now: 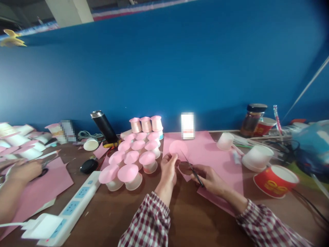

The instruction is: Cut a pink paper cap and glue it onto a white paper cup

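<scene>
Between the thumb and fingers of my left hand (pixel 169 169), a round pink paper disc (pixel 178 147) is pinched at its near edge. My right hand (pixel 210 180) is closed around slim dark scissors (pixel 195 175), whose thin tip points up and left across the disc. A curved pink paper offcut (pixel 187 177) lies between the hands. Beneath and beyond them, a large pink sheet (pixel 203 151) is spread on the table. Left of my left hand stand several white cups topped with pink paper discs (pixel 128 172).
A white power strip (pixel 81 202) runs along the left. Beyond it, a co-worker's hand (pixel 27 171) rests over pink paper. A black flask (pixel 104 126) leans at the back. White cups (pixel 257 157), a red paper bowl (pixel 276 181) and a dark-lidded jar (pixel 253 120) stand right.
</scene>
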`<action>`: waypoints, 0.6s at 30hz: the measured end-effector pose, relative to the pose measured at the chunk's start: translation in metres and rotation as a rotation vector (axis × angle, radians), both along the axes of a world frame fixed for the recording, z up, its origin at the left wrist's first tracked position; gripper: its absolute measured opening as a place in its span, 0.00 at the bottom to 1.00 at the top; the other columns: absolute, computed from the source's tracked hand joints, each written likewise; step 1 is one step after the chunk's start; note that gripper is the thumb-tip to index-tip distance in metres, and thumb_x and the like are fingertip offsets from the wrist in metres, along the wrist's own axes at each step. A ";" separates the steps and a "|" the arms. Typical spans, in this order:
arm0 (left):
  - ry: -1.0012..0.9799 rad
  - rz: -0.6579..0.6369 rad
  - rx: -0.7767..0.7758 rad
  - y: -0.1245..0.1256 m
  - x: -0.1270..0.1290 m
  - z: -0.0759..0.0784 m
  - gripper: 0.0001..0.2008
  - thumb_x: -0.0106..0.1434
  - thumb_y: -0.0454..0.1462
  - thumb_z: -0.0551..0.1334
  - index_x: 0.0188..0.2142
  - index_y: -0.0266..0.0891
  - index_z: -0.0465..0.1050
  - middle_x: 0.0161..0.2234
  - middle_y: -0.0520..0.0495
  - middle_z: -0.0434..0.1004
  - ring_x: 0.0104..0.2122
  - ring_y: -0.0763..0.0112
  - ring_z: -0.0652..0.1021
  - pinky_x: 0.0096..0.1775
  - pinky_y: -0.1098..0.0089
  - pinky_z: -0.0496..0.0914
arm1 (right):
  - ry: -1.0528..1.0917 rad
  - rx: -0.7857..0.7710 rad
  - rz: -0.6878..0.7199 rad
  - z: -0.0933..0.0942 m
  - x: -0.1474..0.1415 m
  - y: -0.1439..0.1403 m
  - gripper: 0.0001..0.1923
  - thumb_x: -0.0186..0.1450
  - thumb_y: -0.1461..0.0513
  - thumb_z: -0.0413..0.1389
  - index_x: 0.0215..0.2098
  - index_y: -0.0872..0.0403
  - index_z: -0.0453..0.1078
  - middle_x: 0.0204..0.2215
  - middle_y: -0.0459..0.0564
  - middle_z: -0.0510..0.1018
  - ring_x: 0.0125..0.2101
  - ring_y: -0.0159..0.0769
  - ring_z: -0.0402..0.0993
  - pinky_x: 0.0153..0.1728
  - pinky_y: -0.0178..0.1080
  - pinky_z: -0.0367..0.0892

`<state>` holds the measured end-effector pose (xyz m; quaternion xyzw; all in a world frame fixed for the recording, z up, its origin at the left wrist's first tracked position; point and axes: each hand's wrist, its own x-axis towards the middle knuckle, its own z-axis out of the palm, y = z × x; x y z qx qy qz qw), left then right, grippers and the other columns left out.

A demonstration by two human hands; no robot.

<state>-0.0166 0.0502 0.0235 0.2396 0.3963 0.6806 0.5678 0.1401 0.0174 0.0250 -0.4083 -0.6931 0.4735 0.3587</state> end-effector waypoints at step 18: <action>-0.004 -0.055 -0.009 -0.002 0.002 0.001 0.13 0.45 0.38 0.69 0.27 0.35 0.68 0.21 0.54 0.70 0.20 0.80 0.71 0.26 0.76 0.64 | 0.037 -0.048 0.007 0.002 0.000 0.001 0.18 0.60 0.54 0.57 0.43 0.58 0.73 0.27 0.49 0.76 0.27 0.34 0.70 0.27 0.34 0.66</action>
